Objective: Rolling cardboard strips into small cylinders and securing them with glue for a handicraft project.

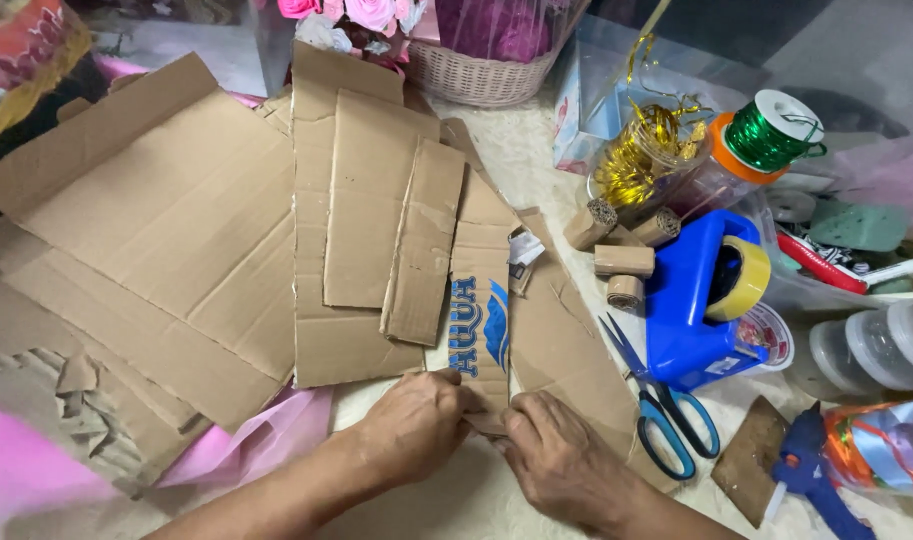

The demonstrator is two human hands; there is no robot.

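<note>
Two hands meet at the near end of a printed cardboard strip (479, 320), whose long axis runs straight away from the person. The left hand (416, 425) comes in from the lower left, fingers curled shut on the strip's near edge. The right hand (556, 455), just beside it, pinches the same edge. Right of that hand lie blue-handled scissors (666, 420); beyond them a blue tape dispenser (696, 300), then small cardboard rolls (621, 260)

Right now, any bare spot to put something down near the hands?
Bare cream cloth shows between the wicker basket and the rolled cardboard tubes. Flat brown cardboard sheets cover the left. The right is crowded: blue tape dispenser, blue-handled scissors.
</note>
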